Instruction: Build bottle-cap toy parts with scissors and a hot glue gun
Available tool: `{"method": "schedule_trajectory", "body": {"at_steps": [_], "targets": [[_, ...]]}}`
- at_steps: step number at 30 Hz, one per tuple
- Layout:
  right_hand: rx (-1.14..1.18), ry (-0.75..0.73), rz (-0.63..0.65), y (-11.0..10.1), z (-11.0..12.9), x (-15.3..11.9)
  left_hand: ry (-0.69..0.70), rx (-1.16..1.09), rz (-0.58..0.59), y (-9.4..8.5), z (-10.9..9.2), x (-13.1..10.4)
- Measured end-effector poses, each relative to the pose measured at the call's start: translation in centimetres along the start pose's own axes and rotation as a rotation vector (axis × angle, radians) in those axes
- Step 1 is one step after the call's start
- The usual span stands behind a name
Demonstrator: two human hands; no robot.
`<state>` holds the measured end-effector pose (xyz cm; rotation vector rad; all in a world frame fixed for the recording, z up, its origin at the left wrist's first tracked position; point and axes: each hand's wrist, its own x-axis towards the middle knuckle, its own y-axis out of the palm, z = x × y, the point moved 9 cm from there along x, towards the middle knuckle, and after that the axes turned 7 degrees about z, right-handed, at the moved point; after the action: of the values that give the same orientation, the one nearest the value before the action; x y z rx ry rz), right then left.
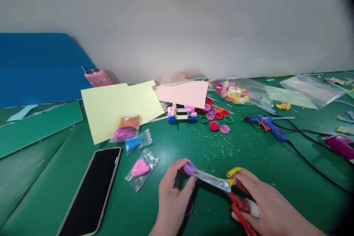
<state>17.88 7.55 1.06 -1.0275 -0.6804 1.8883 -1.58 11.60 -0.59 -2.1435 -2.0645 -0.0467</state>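
1. Scissors (pixel 212 181) sit in the grip of the right hand (pixel 272 206), fingers wrapped round the red and yellow handles, which stand apart; the blades point toward the left hand (pixel 173 193)
2. The left hand is closed in a pinch, thumb below and fingers above, on a purple cap (pixel 189 168) held just over the desk (pixel 155 210), with the blade tips at its rim
3. The cutting looks to be under way, though how much of the rim is cut cannot be told; the cap appears to be mostly in one piece
4. A second purple cap (pixel 189 207) lies beside the left hand, partly hidden by it, so whether it is cut is unclear
5. Further back, a small model (pixel 182 113) of sticks with pink and blue parts stands put together, and seems the most finished thing here
6. Loose caps (pixel 214 126) lie beside it, the nearer ones looking whole, with more in a clear bag (pixel 233 90) behind; pale crumbs (pixel 224 143) dot the desk in front
7. The glue gun (pixel 267 123) lies unheld on the right, and the pink clay (pixel 140 167) and blue clay (pixel 134 143) are in their bags on the left, near the phone (pixel 92 191)
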Motion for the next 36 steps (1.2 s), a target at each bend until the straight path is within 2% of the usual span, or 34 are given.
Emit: {"method": "schedule_trajectory", "body": {"at_steps": [5, 23, 36], "targets": [[0.073, 0.020, 0.007, 0.05, -0.04, 0.00, -0.005, -0.081, 0.016, 0.30, 0.03, -0.01], [0.160, -0.034, 0.023, 0.50, -0.20, -0.04, -0.007, -0.103, 0.022, 0.43, 0.16, 0.01], [0.255, -0.002, 0.057, 0.92, 0.03, -0.12, -0.002, -0.116, 0.029, 0.40, -0.25, -0.13]]}}
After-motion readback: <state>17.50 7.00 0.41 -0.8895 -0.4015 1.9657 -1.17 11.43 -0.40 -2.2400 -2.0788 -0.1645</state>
